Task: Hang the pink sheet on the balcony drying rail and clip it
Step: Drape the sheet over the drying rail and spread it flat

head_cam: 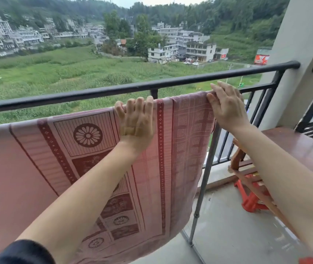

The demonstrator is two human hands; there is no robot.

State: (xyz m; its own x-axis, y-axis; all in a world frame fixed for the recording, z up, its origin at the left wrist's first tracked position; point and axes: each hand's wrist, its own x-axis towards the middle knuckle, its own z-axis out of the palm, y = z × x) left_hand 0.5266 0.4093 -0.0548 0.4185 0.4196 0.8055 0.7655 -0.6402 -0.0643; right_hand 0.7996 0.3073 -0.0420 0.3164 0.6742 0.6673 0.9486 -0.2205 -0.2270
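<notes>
Sheet [186,149] hangs just near of the black railing [94,93]. Left hand [136,119] fingers curl over its top fold, grasping it. Right hand [228,105] pinches the top right corner.

Vantage: worn on the person's head.
Facing: forward and downward, over the black metal balcony railing [94,92].
Nearness: pink patterned cloth sheet [37,159] within arm's reach.
</notes>
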